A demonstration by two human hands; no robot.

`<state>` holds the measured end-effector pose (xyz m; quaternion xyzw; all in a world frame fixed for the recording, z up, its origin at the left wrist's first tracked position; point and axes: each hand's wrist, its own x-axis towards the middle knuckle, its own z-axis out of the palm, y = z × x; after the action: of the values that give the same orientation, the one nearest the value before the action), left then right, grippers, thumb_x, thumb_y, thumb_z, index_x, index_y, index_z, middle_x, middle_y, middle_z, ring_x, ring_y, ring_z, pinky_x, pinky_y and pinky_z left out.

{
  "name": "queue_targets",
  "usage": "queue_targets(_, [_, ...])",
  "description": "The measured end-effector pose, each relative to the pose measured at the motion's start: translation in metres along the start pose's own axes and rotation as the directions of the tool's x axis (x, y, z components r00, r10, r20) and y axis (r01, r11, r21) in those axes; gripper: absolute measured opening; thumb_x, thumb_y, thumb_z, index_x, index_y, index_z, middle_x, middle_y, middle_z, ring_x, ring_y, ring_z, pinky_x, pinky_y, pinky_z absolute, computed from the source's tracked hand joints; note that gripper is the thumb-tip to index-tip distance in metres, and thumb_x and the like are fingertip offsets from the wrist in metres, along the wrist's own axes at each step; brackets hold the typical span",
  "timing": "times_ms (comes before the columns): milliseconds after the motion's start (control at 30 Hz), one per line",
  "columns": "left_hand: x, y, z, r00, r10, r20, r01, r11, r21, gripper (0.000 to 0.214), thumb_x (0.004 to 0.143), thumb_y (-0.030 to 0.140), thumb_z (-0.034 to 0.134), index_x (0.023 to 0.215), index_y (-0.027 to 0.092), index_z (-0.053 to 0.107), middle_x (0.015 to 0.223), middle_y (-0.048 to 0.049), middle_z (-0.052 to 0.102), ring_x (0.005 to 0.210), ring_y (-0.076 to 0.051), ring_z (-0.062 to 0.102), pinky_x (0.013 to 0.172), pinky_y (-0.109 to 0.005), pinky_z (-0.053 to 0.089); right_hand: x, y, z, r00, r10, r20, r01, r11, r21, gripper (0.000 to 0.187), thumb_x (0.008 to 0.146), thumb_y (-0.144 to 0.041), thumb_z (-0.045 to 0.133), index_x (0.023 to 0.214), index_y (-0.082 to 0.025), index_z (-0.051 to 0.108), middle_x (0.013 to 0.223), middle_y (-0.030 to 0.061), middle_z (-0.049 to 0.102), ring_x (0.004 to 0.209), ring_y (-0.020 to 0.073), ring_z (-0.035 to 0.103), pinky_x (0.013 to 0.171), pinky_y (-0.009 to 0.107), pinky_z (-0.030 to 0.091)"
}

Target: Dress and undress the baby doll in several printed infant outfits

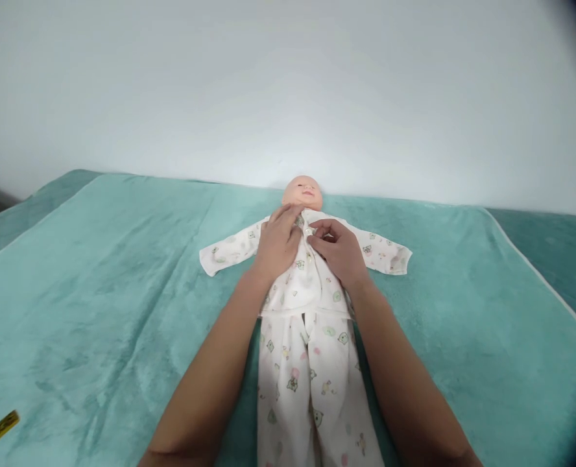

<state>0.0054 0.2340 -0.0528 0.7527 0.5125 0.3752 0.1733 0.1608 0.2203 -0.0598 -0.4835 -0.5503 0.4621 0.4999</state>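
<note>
A bald plastic baby doll point(301, 192) is being supported face-up by a teal plush blanket point(98, 311). Its white bear-print fabric shirt point(295, 295) is being steadied, presumably against slipping, under the flat left hand point(279, 241); its front edge point(309, 232) is apparently being pinched by the right hand point(337, 248).

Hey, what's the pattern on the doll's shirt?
The shirt is white with small animal prints, best seen in the head view.

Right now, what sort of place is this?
Indoors, perhaps a bedroom or training room: a soft teal blanket spread beside a plain white wall, with a bald doll in printed white clothes lying on the blanket.
</note>
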Motion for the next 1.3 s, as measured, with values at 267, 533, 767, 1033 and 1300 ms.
queue_targets(267, [0.006, -0.013, 0.007, 0.998, 0.001, -0.061, 0.006, 0.992, 0.126, 0.045, 0.089, 0.018, 0.043, 0.127, 0.023, 0.066, 0.135, -0.0081, 0.058, 0.125, -0.027, 0.051, 0.11, -0.044, 0.038, 0.001, 0.006, 0.002, 0.958, -0.262, -0.115, 0.204, 0.906, -0.371, 0.031, 0.093, -0.041, 0.054, 0.114, -0.027, 0.071, 0.121, 0.0071, 0.066, 0.108, 0.0234, 0.061, 0.095, 0.04, 0.049])
queue_targets(533, [0.007, -0.015, 0.009, 0.997, -0.072, -0.038, 0.072, 0.997, -0.003, 0.041, 0.089, 0.019, 0.044, 0.123, 0.024, 0.067, 0.137, -0.0067, 0.057, 0.129, -0.026, 0.049, 0.113, -0.043, 0.035, 0.007, 0.019, 0.001, 0.947, -0.317, 0.055, 0.286, 0.752, -0.594, 0.044, 0.102, -0.046, 0.037, 0.129, -0.028, 0.066, 0.143, 0.0076, 0.054, 0.136, 0.0248, 0.043, 0.118, 0.047, 0.029])
queue_targets(767, [0.008, -0.016, 0.006, 0.993, -0.115, 0.015, 0.116, 0.981, -0.158, 0.041, 0.089, 0.021, 0.045, 0.123, 0.023, 0.067, 0.139, -0.0076, 0.055, 0.132, -0.024, 0.046, 0.117, -0.042, 0.031, 0.008, 0.017, 0.0, 0.99, -0.13, 0.06, 0.14, 0.785, -0.604, 0.051, 0.1, -0.057, 0.035, 0.14, -0.035, 0.056, 0.151, 0.0058, 0.042, 0.141, 0.0306, 0.032, 0.118, 0.055, 0.025])
queue_targets(1033, [0.007, -0.015, 0.005, 0.996, -0.082, 0.016, 0.083, 0.987, -0.137, 0.043, 0.089, 0.019, 0.044, 0.125, 0.023, 0.066, 0.137, -0.007, 0.056, 0.132, -0.024, 0.046, 0.117, -0.042, 0.03, 0.012, 0.019, 0.0, 0.997, -0.071, 0.027, 0.075, 0.849, -0.523, 0.05, 0.094, -0.059, 0.046, 0.136, -0.034, 0.057, 0.149, 0.0063, 0.043, 0.141, 0.0292, 0.032, 0.119, 0.054, 0.021])
queue_targets(1300, [0.009, -0.017, 0.007, 0.996, -0.061, -0.065, 0.052, 0.99, -0.131, 0.042, 0.086, 0.015, 0.049, 0.124, 0.026, 0.065, 0.132, -0.0063, 0.058, 0.128, -0.025, 0.05, 0.115, -0.042, 0.034, 0.018, 0.026, -0.006, 0.986, -0.108, -0.127, 0.086, 0.983, -0.163, 0.04, 0.091, -0.05, 0.054, 0.119, -0.023, 0.062, 0.125, 0.0069, 0.064, 0.119, 0.023, 0.054, 0.106, 0.042, 0.04])
